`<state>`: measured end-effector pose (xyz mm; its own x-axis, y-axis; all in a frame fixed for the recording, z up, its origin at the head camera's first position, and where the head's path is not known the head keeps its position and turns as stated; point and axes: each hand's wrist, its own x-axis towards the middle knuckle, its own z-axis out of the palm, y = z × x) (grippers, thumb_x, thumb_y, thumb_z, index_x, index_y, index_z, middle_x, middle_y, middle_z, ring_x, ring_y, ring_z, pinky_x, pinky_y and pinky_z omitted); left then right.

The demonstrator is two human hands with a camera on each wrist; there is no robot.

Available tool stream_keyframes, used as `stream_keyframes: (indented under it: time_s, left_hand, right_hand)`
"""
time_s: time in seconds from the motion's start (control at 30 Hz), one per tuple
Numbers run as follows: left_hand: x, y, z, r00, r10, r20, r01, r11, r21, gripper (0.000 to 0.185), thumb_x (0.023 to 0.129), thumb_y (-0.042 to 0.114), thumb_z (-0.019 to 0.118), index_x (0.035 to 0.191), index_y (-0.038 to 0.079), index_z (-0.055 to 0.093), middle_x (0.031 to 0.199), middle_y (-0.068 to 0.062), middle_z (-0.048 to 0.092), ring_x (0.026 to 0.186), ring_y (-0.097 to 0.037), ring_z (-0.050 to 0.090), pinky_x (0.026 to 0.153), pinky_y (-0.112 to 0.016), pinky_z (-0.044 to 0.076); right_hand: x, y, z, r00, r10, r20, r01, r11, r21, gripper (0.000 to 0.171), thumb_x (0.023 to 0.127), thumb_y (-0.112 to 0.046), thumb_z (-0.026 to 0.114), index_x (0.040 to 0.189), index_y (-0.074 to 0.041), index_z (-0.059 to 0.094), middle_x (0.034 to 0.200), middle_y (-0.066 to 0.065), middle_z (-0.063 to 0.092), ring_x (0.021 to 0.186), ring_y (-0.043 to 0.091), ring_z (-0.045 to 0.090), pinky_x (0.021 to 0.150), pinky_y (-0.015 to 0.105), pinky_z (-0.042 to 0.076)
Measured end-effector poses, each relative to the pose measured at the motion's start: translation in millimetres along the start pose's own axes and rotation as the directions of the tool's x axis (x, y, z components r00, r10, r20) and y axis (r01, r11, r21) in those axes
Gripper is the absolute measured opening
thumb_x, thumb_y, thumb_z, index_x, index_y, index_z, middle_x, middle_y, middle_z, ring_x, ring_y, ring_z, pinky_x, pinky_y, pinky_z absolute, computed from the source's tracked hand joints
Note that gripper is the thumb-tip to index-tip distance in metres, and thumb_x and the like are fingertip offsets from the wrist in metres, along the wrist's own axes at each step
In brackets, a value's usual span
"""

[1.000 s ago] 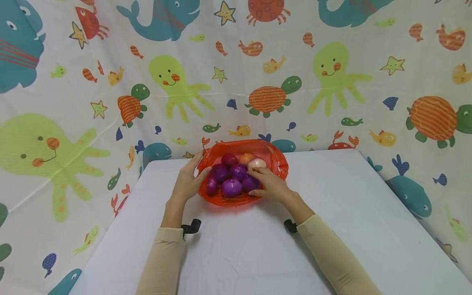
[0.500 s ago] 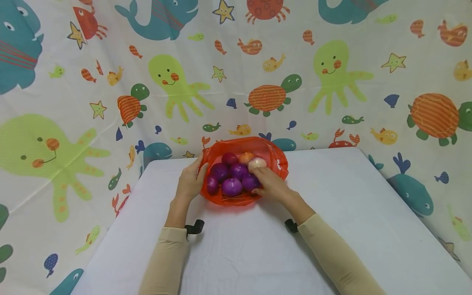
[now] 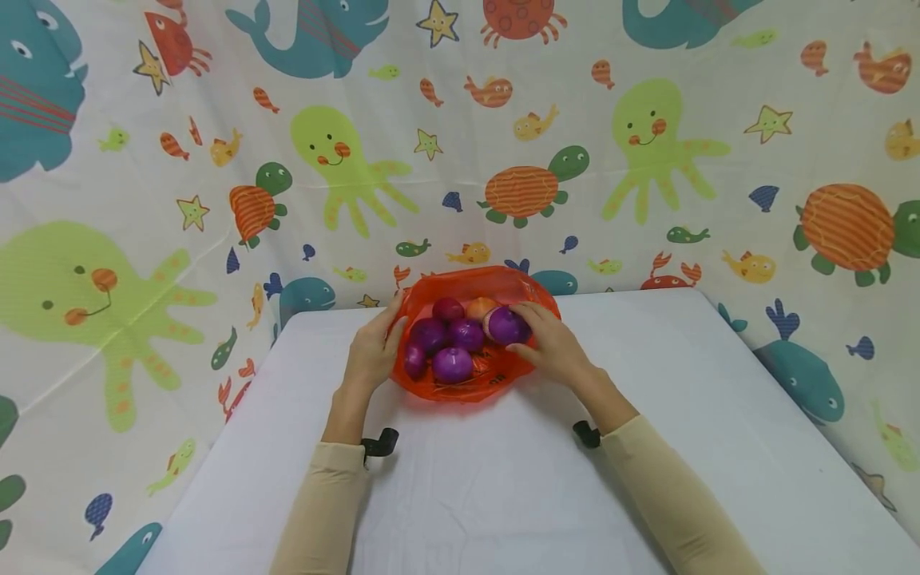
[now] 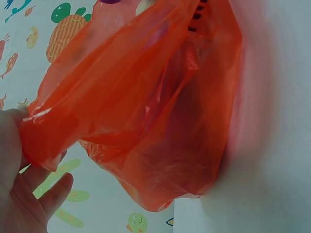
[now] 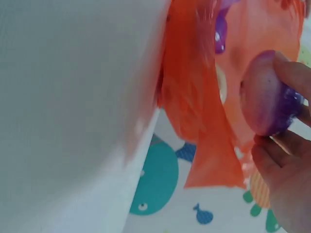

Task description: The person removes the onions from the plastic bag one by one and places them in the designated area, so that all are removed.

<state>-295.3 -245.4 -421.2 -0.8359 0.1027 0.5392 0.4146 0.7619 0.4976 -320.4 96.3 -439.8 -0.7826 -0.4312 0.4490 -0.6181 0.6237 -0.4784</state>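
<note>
Evidently to keep its mouth spread and steady, the left hand (image 3: pixel 370 355) pinches the rim of the orange bag (image 3: pixel 460 390) of onions on the bench (image 3: pixel 647 415), while the right hand (image 3: pixel 557 347) grips one purple onion (image 3: pixel 507 325) just above the pile.

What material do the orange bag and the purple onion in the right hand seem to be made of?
Bag: thin plastic film, probably; it is translucent, glossy and creased. Onion: smooth with a slight sheen and a pale patch; real or plastic, I cannot tell. The right hand grips it.
</note>
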Motion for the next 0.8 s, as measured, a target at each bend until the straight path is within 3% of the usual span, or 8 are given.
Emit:
stream_keyframes:
  time_s: [0.23, 0.47, 0.8]
  left_hand:
    - [0.4, -1.8, 0.5, 1.0, -0.006, 0.012, 0.006, 1.0, 0.0, 0.055, 0.109, 0.027, 0.056, 0.161, 0.022, 0.04, 0.154, -0.01, 0.057, 0.141, -0.032, 0.056, 0.113, -0.051, 0.049]
    - [0.8, -0.7, 2.5, 1.0, -0.019, 0.017, 0.019, 1.0, 0.0, 0.054, 0.11, 0.031, 0.053, 0.162, 0.023, 0.039, 0.155, -0.009, 0.055, 0.142, -0.031, 0.055, 0.114, -0.051, 0.049]
    - [-1.4, 1.0, -2.8, 0.999, -0.033, 0.01, 0.033, 0.999, 0.018, 0.055, 0.11, 0.03, 0.054, 0.162, 0.02, 0.039, 0.154, -0.01, 0.056, 0.141, -0.033, 0.056, 0.112, -0.053, 0.05]
  right_hand:
    - [-4.7, 14.5, -14.4, 0.984, -0.015, -0.178, 0.018, 1.0, 0.017, 0.072, 0.087, -0.016, 0.085, 0.15, -0.008, 0.051, 0.151, 0.017, 0.052, 0.14, 0.036, 0.05, 0.112, 0.056, 0.05]
    - [-6.1, 26.0, -25.7, 0.958, 0.012, -0.286, 0.009, 0.997, 0.07, 0.07, 0.086, -0.014, 0.086, 0.148, -0.005, 0.052, 0.147, 0.02, 0.052, 0.138, 0.037, 0.05, 0.11, 0.056, 0.051]
    - [-9.0, 50.0, -34.6, 0.89, 0.134, -0.435, -0.043, 0.976, 0.213, 0.067, 0.085, -0.007, 0.086, 0.144, -0.002, 0.054, 0.146, 0.022, 0.052, 0.137, 0.039, 0.048, 0.112, 0.06, 0.048]
